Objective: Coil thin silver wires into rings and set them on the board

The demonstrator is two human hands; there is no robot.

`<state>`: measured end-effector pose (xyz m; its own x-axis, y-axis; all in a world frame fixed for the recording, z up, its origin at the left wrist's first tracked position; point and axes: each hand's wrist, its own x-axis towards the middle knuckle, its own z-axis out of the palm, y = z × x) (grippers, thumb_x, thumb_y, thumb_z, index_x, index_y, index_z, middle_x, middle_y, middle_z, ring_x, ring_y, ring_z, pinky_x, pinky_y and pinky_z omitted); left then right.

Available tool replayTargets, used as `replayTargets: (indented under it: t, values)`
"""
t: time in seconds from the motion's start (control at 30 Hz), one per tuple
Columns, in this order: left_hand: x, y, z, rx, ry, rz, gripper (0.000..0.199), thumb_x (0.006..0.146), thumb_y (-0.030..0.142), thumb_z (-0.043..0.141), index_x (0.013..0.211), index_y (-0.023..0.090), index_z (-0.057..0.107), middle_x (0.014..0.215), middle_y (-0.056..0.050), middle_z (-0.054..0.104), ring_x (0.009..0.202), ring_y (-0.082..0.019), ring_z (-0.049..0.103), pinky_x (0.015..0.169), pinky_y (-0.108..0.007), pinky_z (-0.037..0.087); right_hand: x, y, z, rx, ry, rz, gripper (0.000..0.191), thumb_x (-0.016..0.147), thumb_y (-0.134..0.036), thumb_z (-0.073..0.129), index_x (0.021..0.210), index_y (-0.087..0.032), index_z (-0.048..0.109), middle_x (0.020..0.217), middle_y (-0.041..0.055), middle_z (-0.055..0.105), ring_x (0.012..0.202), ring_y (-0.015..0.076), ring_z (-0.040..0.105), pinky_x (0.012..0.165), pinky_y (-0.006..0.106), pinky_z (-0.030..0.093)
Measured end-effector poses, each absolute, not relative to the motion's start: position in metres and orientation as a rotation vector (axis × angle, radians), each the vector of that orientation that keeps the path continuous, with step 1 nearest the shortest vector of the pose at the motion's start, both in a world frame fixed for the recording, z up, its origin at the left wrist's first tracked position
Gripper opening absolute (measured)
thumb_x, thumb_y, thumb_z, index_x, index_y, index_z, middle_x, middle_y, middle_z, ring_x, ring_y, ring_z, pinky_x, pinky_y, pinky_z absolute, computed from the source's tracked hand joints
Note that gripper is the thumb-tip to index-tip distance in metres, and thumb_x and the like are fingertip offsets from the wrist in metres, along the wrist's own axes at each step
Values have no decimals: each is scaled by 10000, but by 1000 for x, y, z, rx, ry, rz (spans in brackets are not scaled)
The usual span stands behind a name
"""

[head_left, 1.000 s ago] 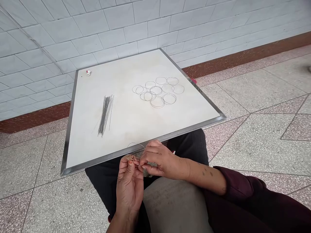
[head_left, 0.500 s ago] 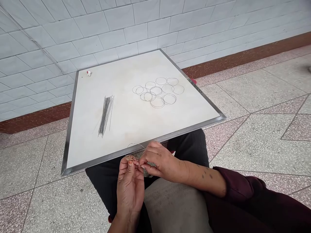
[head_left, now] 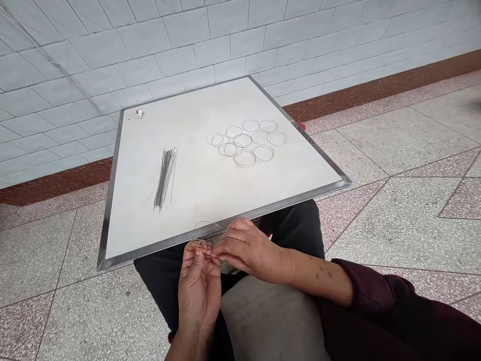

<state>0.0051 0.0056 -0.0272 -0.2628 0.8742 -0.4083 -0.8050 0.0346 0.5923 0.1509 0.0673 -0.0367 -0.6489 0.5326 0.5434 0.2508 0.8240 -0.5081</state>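
Observation:
A thin wire [head_left: 208, 222], bent into a loop, spans both hands just over the near edge of the table. My left hand [head_left: 199, 283] is palm up, its thumb and fingers pinching one part of the wire. A ring [head_left: 197, 242] shows at those fingertips. My right hand [head_left: 250, 249] pinches the wire close beside the left fingertips, its knuckles up. Where the wire's ends meet is too small to make out.
On the white table [head_left: 203, 175] with a metal rim, several wire rings [head_left: 245, 158] lie overlapping at the right. A bundle of straight wires [head_left: 164, 179] rests at the left. A small white and red object [head_left: 140, 114] sits in the far left corner, near the tiled wall [head_left: 180, 55].
Both hands stay pinched on the wire, with the fingertips shifting slightly. The left hand has moved a little to the left. The things on the table lie as before.

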Motion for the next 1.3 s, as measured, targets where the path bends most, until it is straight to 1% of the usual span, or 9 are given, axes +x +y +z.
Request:
replayTargets:
  t: [0.2, 0.3, 0.4, 0.53, 0.63, 0.73, 0.9, 1.07, 1.3]
  values:
    - [5, 5, -27, 103, 899, 1586, 177, 725, 130, 811, 792, 179, 655, 795, 28, 591, 722, -84, 552, 692, -195, 508, 153, 68, -38, -564, -2290, 501, 93, 985, -250, 561, 1000, -206, 641, 835, 7, 669, 835, 161, 563, 816, 350, 410]
    - [5, 4, -29, 107, 911, 1584, 197, 708, 112, 816, 819, 175, 666, 814, 25, 596, 730, -83, 553, 694, -192, 509, 152, 67, -40, -571, -2276, 471, 103, 984, -258, 564, 1010, -223, 657, 819, 7, 656, 794, 154, 539, 782, 344, 404]
    - [4, 4, -30, 110, 907, 1592, 189, 717, 110, 811, 822, 167, 664, 813, 20, 593, 736, -85, 554, 697, -193, 511, 152, 67, -39, -567, -2251, 461, 109, 990, -242, 555, 992, -228, 663, 827, 10, 670, 804, 156, 545, 787, 340, 409]
    - [0, 5, -29, 144, 848, 1605, 142, 759, 112, 779, 800, 161, 652, 787, 17, 579, 717, -87, 540, 698, -205, 517, 155, 68, -35, -562, -2233, 470, 163, 993, -329, 564, 1044, -196, 641, 941, 49, 705, 893, 181, 582, 826, 346, 436]
    - [-3, 5, -26, 146, 824, 1615, 137, 772, 90, 761, 806, 165, 652, 792, 13, 577, 725, -91, 540, 702, -210, 522, 157, 69, -32, -577, -2212, 444, 240, 979, -380, 579, 1080, -165, 611, 999, 80, 707, 885, 193, 587, 789, 344, 453]
    - [-3, 4, -24, 144, 806, 1624, 147, 768, 70, 752, 794, 170, 648, 782, 14, 569, 724, -95, 538, 700, -214, 527, 157, 69, -32, -535, -2206, 435, 189, 977, -331, 590, 1051, -158, 606, 979, 65, 713, 863, 183, 590, 775, 336, 453]
    - [-2, 4, -23, 143, 800, 1615, 169, 733, 68, 780, 813, 162, 663, 783, 10, 579, 734, -101, 551, 719, -218, 534, 154, 69, -32, -474, -2203, 395, 73, 973, -255, 598, 978, -204, 649, 935, 17, 724, 806, 158, 559, 742, 318, 419]
    - [-3, 4, -24, 141, 801, 1606, 155, 740, 74, 772, 795, 159, 654, 768, 15, 566, 720, -93, 546, 697, -202, 526, 155, 67, -29, -466, -2247, 357, 111, 981, -231, 570, 1007, -206, 675, 920, 26, 720, 801, 156, 538, 730, 317, 396]
    - [-5, 5, -28, 117, 852, 1573, 205, 676, 80, 820, 797, 155, 672, 769, 18, 576, 710, -87, 549, 682, -187, 529, 154, 66, -32, -453, -2285, 286, 122, 978, -212, 555, 1008, -206, 674, 856, 2, 710, 758, 158, 517, 687, 335, 360]
